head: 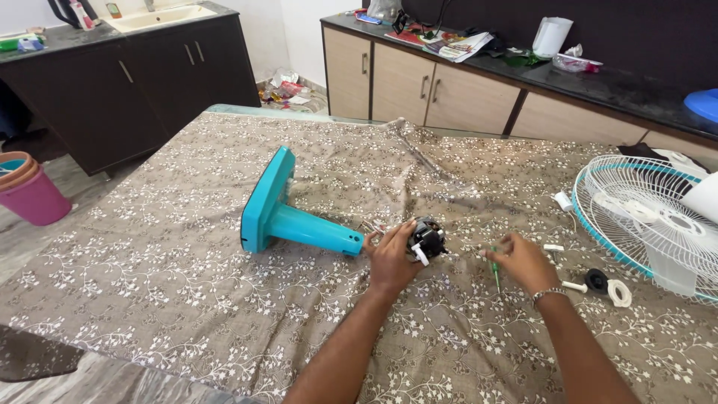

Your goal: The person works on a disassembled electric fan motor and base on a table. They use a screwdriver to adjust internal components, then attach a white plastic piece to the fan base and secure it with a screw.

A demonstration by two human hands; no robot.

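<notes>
A turquoise fan stand (283, 212) lies on its side on the floral cloth, base to the left, neck pointing right. At the neck's end sits a black fan motor (428, 239). My left hand (392, 258) grips the motor from the near side. My right hand (521, 259) rests on the cloth to the right and holds a small green-handled screwdriver (495, 274), tip pointing toward me.
A white and turquoise fan grille with blades (651, 217) lies at the right edge. Small white and black fan parts (604, 285) sit beside my right wrist. Counters with cabinets (449, 90) stand behind the table. Pink buckets (30, 191) stand on the floor at left.
</notes>
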